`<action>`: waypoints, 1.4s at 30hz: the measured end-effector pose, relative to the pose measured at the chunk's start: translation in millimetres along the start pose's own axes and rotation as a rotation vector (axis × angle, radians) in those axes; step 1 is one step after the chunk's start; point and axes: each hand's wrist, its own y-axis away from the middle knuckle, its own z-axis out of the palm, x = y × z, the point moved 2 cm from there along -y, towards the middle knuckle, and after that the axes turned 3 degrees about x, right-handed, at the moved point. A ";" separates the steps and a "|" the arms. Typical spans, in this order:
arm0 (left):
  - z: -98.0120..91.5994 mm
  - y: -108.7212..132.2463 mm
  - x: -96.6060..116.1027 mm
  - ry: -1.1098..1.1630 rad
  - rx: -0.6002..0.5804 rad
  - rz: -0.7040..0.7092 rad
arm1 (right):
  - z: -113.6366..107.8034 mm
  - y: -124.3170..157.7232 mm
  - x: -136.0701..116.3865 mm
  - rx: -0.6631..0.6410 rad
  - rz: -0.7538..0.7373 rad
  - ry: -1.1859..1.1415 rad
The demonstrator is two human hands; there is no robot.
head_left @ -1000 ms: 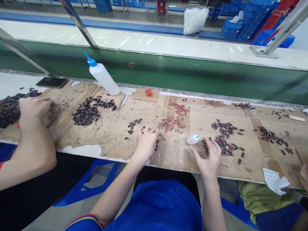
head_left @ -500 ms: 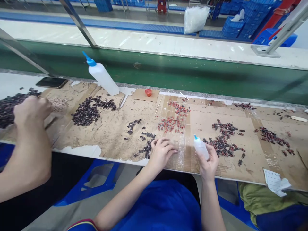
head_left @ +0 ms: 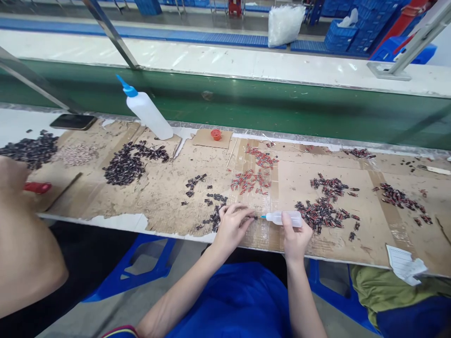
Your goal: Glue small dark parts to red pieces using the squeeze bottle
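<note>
My left hand (head_left: 233, 226) pinches a small black piece (head_left: 255, 218) between thumb and finger, just above the cardboard. In my right hand (head_left: 297, 237) lies a small clear bottle (head_left: 284, 218), tipped on its side, its blue tip pointing left at the black piece. Loose black pieces (head_left: 215, 217) lie just left of my left hand. Red pieces (head_left: 249, 182) are spread beyond my hands, and a pile of black-and-red pieces (head_left: 322, 215) sits right of the bottle.
A large bottle with a blue nozzle (head_left: 150, 115) leans at the back left, near a black pile (head_left: 125, 164). A red cup (head_left: 216, 134) sits on a cardboard square. At the far left, another person's arm (head_left: 24, 244) reaches over the table near a phone (head_left: 73, 121).
My right hand has tilted the small bottle from upright to sideways and brought its tip to the piece at my left fingers. The other person's hand has moved left and nearer; a red object now shows.
</note>
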 end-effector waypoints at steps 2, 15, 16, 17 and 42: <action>-0.4 -0.3 0.2 -0.004 0.005 -0.010 | 2.0 1.9 -2.4 -0.028 -0.066 0.071; 0.3 4.0 5.9 -0.066 0.102 0.062 | 3.9 2.1 -4.7 -0.059 -0.157 0.248; 0.2 4.0 6.0 -0.070 0.104 0.062 | 3.9 2.2 -4.6 -0.055 -0.150 0.247; 0.1 4.0 6.1 -0.074 0.108 0.063 | 4.1 2.3 -4.6 -0.050 -0.143 0.242; 2.2 4.6 6.0 -0.046 0.091 0.020 | -2.2 1.9 6.6 0.160 -0.031 0.062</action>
